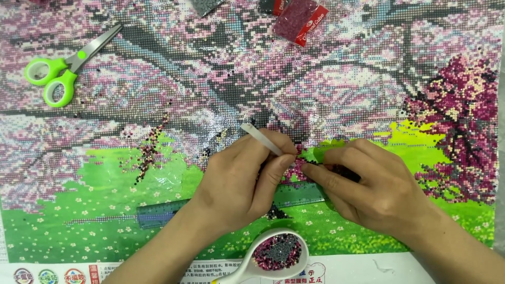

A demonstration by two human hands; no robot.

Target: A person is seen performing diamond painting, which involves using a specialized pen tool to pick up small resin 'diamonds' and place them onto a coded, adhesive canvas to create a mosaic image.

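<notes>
The white pen-like stick's [261,139] tip is hidden between the hands, as is the middle of the clear blue-green plastic ruler [158,213]. Dark red bead packets [297,18], perhaps two, and the white bead tray's [247,272] handle are cut off at the frame edges.

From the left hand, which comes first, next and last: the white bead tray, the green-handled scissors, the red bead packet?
Measured from the left hand:
1. White spoon-shaped bead tray, just below it.
2. Red bead packet, top edge, up to the right.
3. Green-handled scissors, far upper left.
</notes>
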